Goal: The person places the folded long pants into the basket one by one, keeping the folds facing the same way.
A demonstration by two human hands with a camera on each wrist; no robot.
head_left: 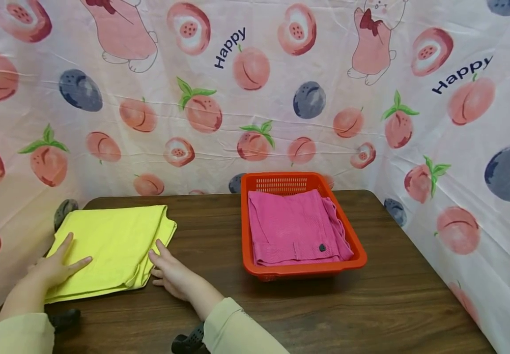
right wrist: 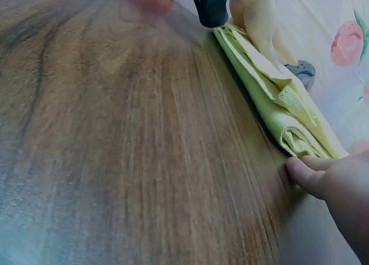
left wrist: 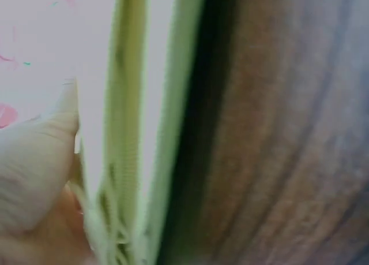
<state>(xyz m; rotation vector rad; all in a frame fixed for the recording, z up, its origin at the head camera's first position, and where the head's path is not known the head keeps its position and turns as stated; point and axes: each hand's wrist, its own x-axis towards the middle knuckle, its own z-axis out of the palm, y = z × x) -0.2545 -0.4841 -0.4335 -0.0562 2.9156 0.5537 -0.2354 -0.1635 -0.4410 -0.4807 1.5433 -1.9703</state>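
A folded yellow cloth (head_left: 109, 241), several layers thick, lies flat at the left of the table. My left hand (head_left: 51, 271) rests at its left edge, with thumb and index finger spread straight over the top. In the left wrist view, the layered front edge of the cloth stands beside the hand (left wrist: 34, 172). My right hand (head_left: 173, 275) is at the cloth's right edge, fingers extended. Its fingertips touch the near corner in the right wrist view, where the hand (right wrist: 340, 184) shows at lower right. How the fingers lie under the cloth is hidden.
An orange plastic basket (head_left: 303, 270) stands right of the middle, holding a folded pink garment (head_left: 295, 226) with a dark button. The brown wooden table (head_left: 202, 221) is bordered at the back and sides by a fruit-printed curtain (head_left: 255, 113). Dark straps sit at both wrists.
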